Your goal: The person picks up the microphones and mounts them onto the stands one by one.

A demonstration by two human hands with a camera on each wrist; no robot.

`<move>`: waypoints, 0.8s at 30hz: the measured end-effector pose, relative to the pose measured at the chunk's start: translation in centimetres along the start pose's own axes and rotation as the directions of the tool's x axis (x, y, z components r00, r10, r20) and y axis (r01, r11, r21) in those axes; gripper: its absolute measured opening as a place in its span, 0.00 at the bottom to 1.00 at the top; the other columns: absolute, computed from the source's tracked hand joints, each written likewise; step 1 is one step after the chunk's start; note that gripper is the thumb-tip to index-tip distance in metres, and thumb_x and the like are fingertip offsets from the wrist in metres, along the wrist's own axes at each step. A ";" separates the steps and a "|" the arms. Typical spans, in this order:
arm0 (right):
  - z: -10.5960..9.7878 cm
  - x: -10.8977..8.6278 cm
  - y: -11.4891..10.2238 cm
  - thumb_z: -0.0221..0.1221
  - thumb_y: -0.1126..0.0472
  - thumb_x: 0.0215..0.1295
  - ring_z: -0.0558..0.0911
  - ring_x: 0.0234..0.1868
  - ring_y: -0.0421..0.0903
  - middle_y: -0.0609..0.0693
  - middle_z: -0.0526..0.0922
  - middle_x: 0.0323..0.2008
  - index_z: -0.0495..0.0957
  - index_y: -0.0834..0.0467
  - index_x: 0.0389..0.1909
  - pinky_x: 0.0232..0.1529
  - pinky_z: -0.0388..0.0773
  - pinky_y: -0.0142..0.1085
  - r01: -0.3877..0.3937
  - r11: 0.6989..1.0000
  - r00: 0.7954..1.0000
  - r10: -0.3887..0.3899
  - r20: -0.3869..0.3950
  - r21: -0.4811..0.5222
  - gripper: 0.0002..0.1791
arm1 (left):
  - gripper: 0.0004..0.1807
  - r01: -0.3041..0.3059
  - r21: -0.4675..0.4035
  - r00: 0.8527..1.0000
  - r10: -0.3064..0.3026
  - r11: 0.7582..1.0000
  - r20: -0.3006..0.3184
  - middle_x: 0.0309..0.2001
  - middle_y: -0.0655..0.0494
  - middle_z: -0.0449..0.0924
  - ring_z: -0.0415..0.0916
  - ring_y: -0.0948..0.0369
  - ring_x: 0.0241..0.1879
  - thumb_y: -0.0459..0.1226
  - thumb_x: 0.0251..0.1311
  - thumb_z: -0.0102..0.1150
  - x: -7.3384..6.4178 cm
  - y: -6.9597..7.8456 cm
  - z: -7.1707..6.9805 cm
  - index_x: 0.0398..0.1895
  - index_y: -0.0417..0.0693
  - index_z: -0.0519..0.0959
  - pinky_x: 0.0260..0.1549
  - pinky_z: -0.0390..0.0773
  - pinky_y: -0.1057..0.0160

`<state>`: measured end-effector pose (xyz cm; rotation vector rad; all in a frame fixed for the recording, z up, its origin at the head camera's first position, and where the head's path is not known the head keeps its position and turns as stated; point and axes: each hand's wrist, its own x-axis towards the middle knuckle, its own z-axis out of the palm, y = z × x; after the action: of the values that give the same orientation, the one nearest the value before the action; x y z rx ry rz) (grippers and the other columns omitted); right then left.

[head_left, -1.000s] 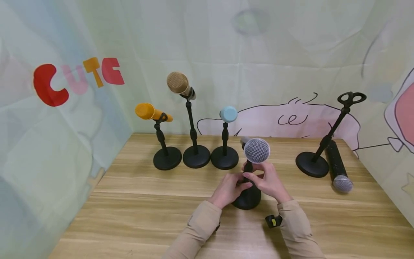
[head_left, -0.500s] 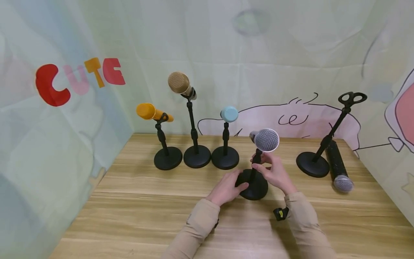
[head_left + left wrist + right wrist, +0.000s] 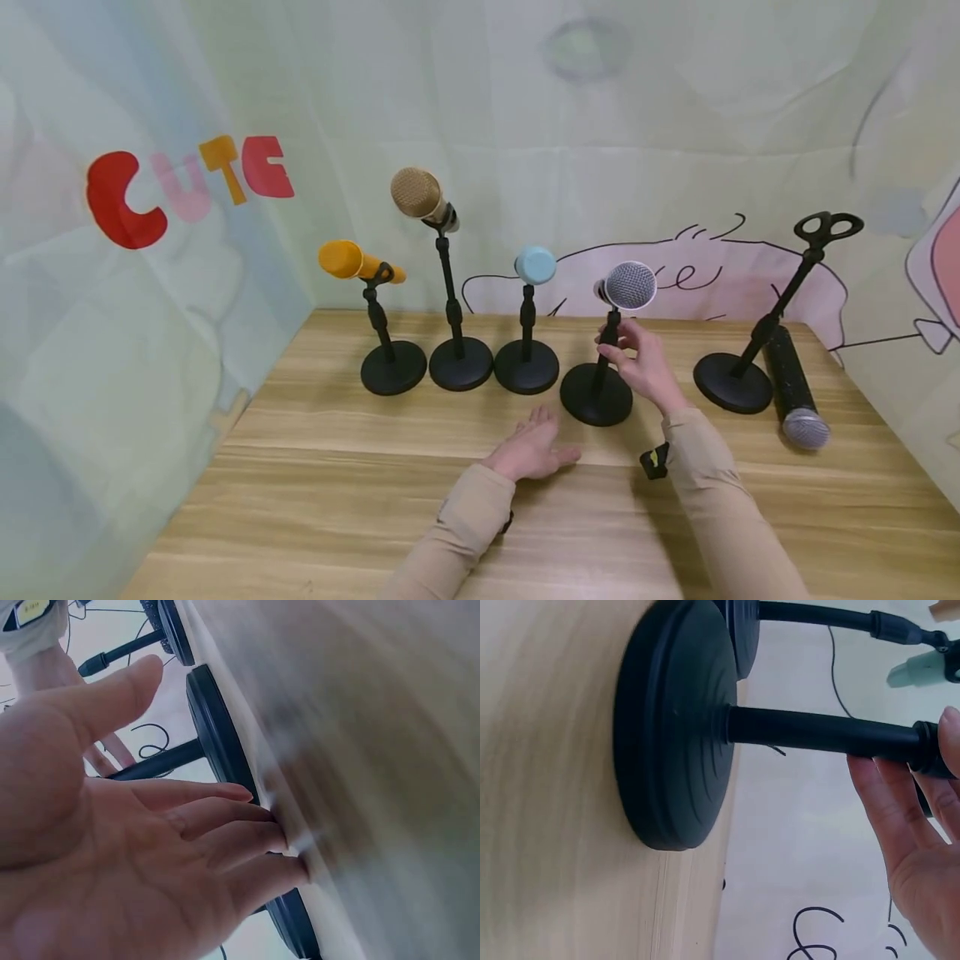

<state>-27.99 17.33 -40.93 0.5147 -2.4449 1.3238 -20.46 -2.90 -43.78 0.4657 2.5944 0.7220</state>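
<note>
My right hand [image 3: 641,362] pinches the upper pole of a black microphone stand [image 3: 596,396], which carries a microphone with a silver mesh head [image 3: 630,286]. In the right wrist view, fingers and thumb meet at the pole's collar, and the round base [image 3: 679,727] is at the tabletop; I cannot tell whether it is fully down. My left hand [image 3: 528,446] is apart from that stand, low over the wood with fingers straight and spread. In the left wrist view, the left palm [image 3: 150,855] holds nothing.
Left of the held stand are stands with a light blue microphone [image 3: 536,265], a gold microphone [image 3: 417,193] and an orange microphone [image 3: 352,260]. At right, a stand with a bare clip [image 3: 827,227] stands beside a lying black microphone [image 3: 791,375]. A printed curtain [image 3: 480,100] backs the table [image 3: 360,483].
The right hand has carried the silver-headed microphone and its stand back and slightly right, level with the row. The left hand has let go of the stand and its fingers have spread.
</note>
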 end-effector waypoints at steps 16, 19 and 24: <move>0.5 2.7 0.9 0.59 0.71 0.69 0.86 0.47 0.67 0.68 0.86 0.46 0.77 0.71 0.51 0.53 0.80 0.57 -0.075 0.997 0.996 0.073 -0.052 -0.024 0.12 | 0.40 -0.018 0.011 1.000 0.018 1.000 -0.001 0.79 0.33 0.48 0.45 0.45 0.81 0.49 0.72 0.55 -0.1 -0.3 0.0 0.75 0.30 0.58 0.77 0.52 0.46; 0.6 3.0 1.0 0.59 0.71 0.69 0.86 0.47 0.67 0.68 0.86 0.47 0.78 0.71 0.51 0.54 0.79 0.57 -0.084 0.996 0.995 0.083 -0.051 -0.022 0.12 | 0.40 -0.023 0.004 1.000 0.023 1.000 -0.005 0.78 0.32 0.49 0.45 0.45 0.81 0.49 0.72 0.55 -0.1 -0.4 0.1 0.74 0.29 0.58 0.77 0.52 0.45; 0.8 3.3 1.1 0.58 0.71 0.69 0.86 0.46 0.67 0.67 0.86 0.47 0.78 0.71 0.50 0.55 0.78 0.56 -0.079 0.997 0.995 0.077 -0.061 -0.027 0.12 | 0.40 -0.026 -0.001 1.000 0.026 1.000 -0.010 0.78 0.32 0.49 0.46 0.45 0.80 0.48 0.72 0.56 0.0 -0.5 0.1 0.74 0.29 0.58 0.77 0.52 0.45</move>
<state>-31.49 16.74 -40.75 0.3704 -2.4544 1.3125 -20.51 -3.27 -44.10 0.4972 2.6012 0.7366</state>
